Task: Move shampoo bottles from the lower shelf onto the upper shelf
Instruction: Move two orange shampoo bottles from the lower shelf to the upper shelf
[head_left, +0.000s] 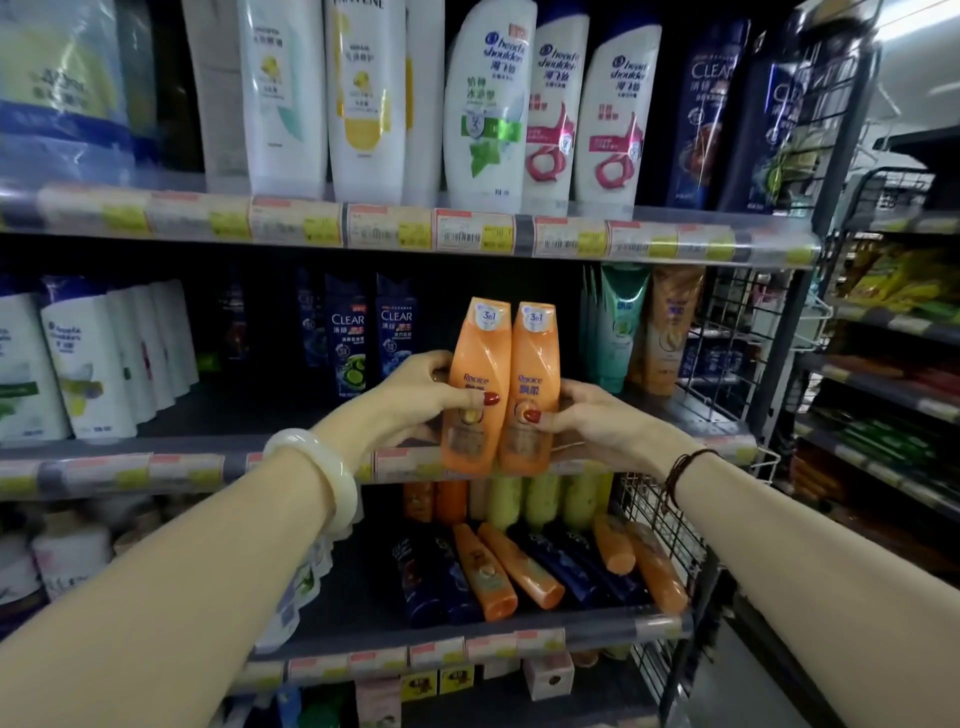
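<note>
Your left hand (415, 395) grips the left orange bottle (475, 384), thumb pressed on its front label and fingers wrapped behind. Your right hand (597, 421) grips the right orange bottle (531, 389) the same way, thumb on the front. The two bottles stand upright, cap end down, side by side and touching, held in front of the price-tag rail of the middle shelf (197, 467); you cannot tell whether their bottoms rest on that shelf's edge or hang just before it. Behind them on that shelf stand dark blue bottles (371, 338) to the left and a green tube (618, 327) to the right. On the lower shelf (363, 613), under your hands, more orange bottles (511, 566) and dark blue ones lie flat, with yellow-green bottles (540, 499) upright behind. The top shelf (405, 228) carries white bottles (488, 109) in a row. A pale bangle (317, 478) sits on your left wrist and a dark cord bracelet (680, 467) on your right.
</note>
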